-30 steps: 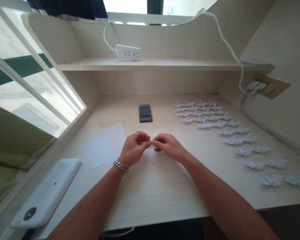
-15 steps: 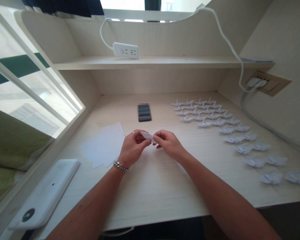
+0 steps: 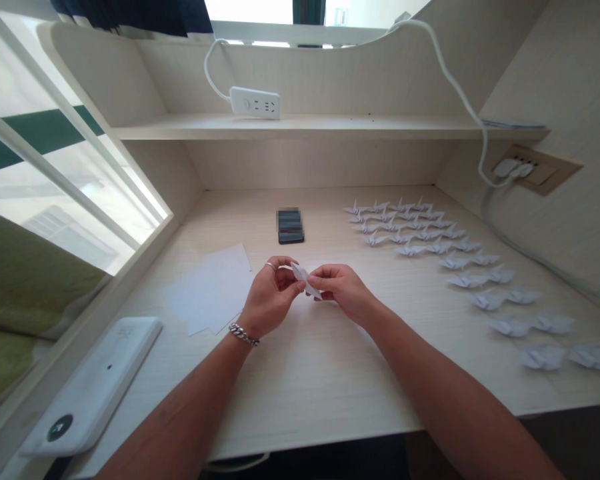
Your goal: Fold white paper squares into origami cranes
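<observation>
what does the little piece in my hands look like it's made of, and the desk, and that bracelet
Folded piece: thin white paper, matte, with sharp creases, pinched between left hand and right hand. Desk: pale wood-grain board, probably laminate, low sheen. Bracelet: silvery chain links, likely metal.

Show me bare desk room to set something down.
Free: the near strip of the desk under the forearms, and the patch between the phone and the paper cranes. Crowded: the right side with cranes, and left by the loose sheets.

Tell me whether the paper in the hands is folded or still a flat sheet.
Folded: the paper piece is a small narrow shape pinched between left hand and right hand, unlike the flat sheets nearby.
</observation>
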Action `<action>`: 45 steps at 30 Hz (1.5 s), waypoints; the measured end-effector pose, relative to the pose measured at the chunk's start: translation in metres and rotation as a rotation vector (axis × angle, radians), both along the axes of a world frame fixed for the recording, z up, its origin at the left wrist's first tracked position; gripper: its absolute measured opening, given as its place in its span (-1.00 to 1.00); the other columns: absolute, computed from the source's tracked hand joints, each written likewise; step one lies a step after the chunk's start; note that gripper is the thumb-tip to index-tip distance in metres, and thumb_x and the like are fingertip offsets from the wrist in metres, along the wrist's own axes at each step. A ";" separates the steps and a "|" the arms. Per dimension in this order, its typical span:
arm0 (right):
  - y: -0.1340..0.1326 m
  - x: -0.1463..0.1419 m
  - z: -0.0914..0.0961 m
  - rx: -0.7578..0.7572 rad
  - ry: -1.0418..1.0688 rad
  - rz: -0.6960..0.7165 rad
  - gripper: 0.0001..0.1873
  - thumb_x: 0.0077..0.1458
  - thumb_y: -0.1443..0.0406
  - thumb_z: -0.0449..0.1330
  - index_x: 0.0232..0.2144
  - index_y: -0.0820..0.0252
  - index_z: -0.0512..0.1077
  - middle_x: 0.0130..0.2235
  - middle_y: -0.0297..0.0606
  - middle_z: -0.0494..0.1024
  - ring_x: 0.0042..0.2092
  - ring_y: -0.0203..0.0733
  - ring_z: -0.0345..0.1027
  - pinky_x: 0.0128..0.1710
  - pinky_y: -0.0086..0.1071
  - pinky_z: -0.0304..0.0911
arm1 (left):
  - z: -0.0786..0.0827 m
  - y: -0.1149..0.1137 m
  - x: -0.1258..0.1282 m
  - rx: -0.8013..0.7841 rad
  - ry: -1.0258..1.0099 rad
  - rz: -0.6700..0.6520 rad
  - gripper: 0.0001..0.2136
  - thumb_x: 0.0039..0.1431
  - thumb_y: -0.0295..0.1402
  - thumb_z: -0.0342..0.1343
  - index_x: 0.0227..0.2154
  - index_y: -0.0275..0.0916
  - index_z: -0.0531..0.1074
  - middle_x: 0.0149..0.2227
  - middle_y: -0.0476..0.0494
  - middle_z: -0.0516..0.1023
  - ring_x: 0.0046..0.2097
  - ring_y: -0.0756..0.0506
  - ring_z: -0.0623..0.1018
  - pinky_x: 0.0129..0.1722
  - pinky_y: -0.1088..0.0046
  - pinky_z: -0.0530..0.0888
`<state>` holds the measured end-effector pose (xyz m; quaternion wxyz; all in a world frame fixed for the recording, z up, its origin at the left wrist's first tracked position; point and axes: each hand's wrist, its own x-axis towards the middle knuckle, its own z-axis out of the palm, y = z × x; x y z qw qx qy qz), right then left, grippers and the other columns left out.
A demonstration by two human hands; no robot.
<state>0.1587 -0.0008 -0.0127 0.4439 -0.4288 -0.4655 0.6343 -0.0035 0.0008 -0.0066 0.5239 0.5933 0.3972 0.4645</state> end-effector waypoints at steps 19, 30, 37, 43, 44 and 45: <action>0.002 -0.001 -0.006 0.165 -0.133 -0.002 -0.69 -0.10 0.09 0.26 -0.55 0.24 0.38 -0.57 -0.42 0.32 -0.52 -0.37 0.13 -0.49 -0.43 0.07 | -0.006 0.004 -0.002 -0.022 -0.033 0.008 -0.67 -0.09 -0.47 0.27 -0.23 -0.25 0.31 -0.42 -0.03 0.55 -0.32 -0.04 0.57 -0.26 0.42 0.49; 0.002 0.007 -0.001 0.369 -0.506 -0.014 -0.78 0.05 0.19 0.13 -0.52 0.22 0.39 -0.52 -0.38 0.38 -0.45 -0.32 0.17 -0.45 -0.44 0.05 | -0.003 0.004 -0.004 -0.011 0.145 -0.099 -0.85 0.02 -0.32 0.23 -0.42 -0.31 0.44 -0.46 -0.07 0.52 -0.39 -0.02 0.52 -0.34 0.46 0.45; -0.001 0.005 0.000 0.428 -0.586 0.018 -0.78 0.10 0.23 0.11 -0.50 0.23 0.41 -0.48 -0.35 0.45 -0.41 -0.31 0.24 -0.42 -0.43 0.09 | -0.004 0.006 -0.005 0.021 0.261 -0.023 -0.76 0.06 -0.18 0.18 -0.39 -0.30 0.47 -0.48 -0.09 0.54 -0.41 -0.07 0.57 -0.39 0.44 0.47; 0.005 0.010 -0.011 0.368 -0.485 0.095 -0.80 0.11 0.23 0.09 -0.36 0.22 0.47 -0.38 -0.31 0.50 -0.36 -0.27 0.33 -0.36 -0.41 0.22 | -0.004 0.008 -0.007 -0.004 0.246 0.045 -0.73 0.04 -0.17 0.19 -0.40 -0.32 0.48 -0.47 -0.11 0.55 -0.42 -0.08 0.58 -0.40 0.44 0.49; 0.006 0.011 -0.011 0.371 -0.506 0.091 -0.80 0.11 0.23 0.09 -0.37 0.22 0.47 -0.39 -0.31 0.50 -0.35 -0.26 0.33 -0.36 -0.41 0.23 | -0.004 0.008 -0.007 -0.012 0.242 0.055 -0.73 0.03 -0.17 0.19 -0.40 -0.33 0.49 -0.47 -0.12 0.55 -0.42 -0.08 0.58 -0.40 0.44 0.49; 0.006 0.012 -0.011 0.375 -0.522 0.082 -0.80 0.11 0.23 0.09 -0.37 0.22 0.46 -0.39 -0.30 0.49 -0.34 -0.25 0.34 -0.35 -0.40 0.24 | -0.004 0.009 -0.007 -0.020 0.235 0.066 -0.73 0.03 -0.18 0.20 -0.40 -0.33 0.49 -0.47 -0.12 0.56 -0.42 -0.08 0.58 -0.39 0.43 0.49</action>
